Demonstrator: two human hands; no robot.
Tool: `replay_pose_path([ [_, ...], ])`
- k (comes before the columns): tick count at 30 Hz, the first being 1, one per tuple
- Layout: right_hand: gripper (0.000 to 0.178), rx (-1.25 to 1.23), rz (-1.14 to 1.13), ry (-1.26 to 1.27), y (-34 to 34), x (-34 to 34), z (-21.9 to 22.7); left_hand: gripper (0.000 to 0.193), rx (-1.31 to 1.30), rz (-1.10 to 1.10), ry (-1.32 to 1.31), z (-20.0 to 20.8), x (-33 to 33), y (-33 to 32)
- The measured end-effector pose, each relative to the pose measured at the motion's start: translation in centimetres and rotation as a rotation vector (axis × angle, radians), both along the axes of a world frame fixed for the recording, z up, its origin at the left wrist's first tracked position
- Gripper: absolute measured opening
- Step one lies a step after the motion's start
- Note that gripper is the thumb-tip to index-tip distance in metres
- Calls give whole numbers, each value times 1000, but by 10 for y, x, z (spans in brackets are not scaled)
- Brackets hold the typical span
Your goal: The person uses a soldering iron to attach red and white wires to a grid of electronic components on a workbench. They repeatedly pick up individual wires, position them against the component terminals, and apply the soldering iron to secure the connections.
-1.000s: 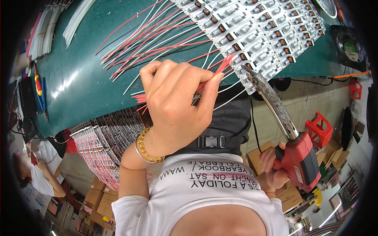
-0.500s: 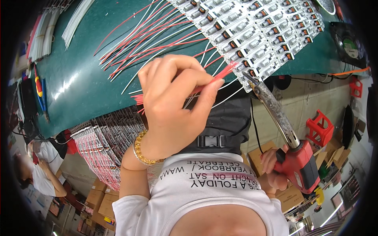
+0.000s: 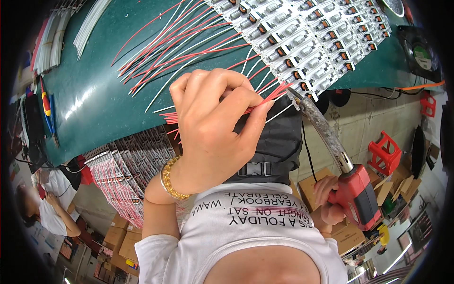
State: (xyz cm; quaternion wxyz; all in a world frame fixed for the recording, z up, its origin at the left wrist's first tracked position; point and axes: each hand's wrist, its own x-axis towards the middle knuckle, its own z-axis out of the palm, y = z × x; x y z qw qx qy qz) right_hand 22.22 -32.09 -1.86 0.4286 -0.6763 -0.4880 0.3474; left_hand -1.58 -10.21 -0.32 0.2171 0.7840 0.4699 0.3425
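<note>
"Red wires [image 3: 278,92], where were they?"

"Bunched in my left hand [image 3: 215,125], pinched between thumb and fingers, ends poking out to its right."

"What about the soldering gun [image 3: 336,149]?"

"I had it gripped in my right hand [image 3: 329,201], its tip close by those ends; I couldn't tell whether they touched. Circuit boards [image 3: 302,45] lay beyond my hands, on a green table [image 3: 104,102]."

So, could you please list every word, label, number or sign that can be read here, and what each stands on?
I won't copy the wording out, but print shows here:
White shirt: several lines, mostly dark, upside down in the picture; largely readable.
Red-and-black tool: small pale marking, too small to read.
Cardboard box, lower right: too small.
Green label, far right: too small.
</note>
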Motion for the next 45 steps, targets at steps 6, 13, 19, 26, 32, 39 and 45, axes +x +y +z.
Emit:
replay_pose_path([
  [6,84,82,-96,317,44,-40,24,14,5,2,8,-2,0,-1],
  [13,87,233,54,414,50,-35,19,11,104,45,-95,-6,0,3],
  [19,91,322,230,414,38,-11,8,11,-21,-15,-154,2,-4,-8],
  [26,88,115,14,420,29,-25,24,13,15,-31,-70,-4,5,-11],
  [32,81,43,-40,229,6,-10,5,13,39,2,-41,-4,6,-13],
  [39,83,178,6,400,35,-28,20,13,67,7,-54,-8,8,-13],
  [45,88,196,26,404,37,-29,22,12,40,3,-35,-6,7,-14],
])
